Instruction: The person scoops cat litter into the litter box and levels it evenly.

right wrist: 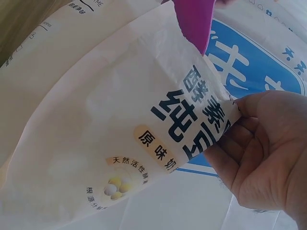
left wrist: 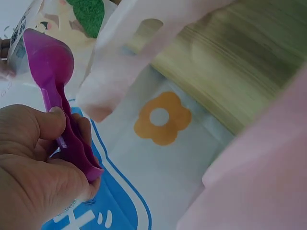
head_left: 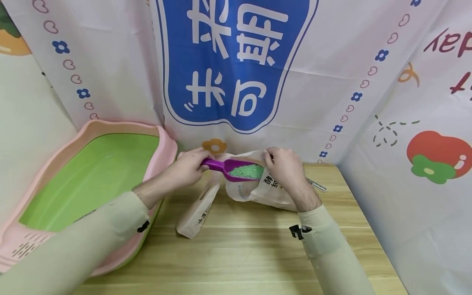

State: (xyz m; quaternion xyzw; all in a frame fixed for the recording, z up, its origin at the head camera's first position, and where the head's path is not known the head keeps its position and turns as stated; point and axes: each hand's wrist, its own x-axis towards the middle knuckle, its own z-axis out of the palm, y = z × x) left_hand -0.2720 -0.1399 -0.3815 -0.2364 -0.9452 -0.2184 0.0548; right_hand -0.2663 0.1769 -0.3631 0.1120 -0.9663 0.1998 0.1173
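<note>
The tabletop (head_left: 236,254) is viewed from the head — forward and steeply down, at moderate range, with both arms taken in. From the left wrist, the left hand (left wrist: 43,163) and purple scoop (left wrist: 52,62) are seen close up, the scene turned; from the right wrist, the right hand (right wrist: 268,153) and printed bag (right wrist: 100,110) are framed closely. The scoop and blue panel (head_left: 232,61) are shared by all three views — the orange flower (left wrist: 163,118) by head and left wrist.

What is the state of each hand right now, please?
Left hand: closed, holding the purple plastic scoop by its handle.
Right hand: closed, pinching the edge of the pale, dark-lettered, flexible bag.
</note>
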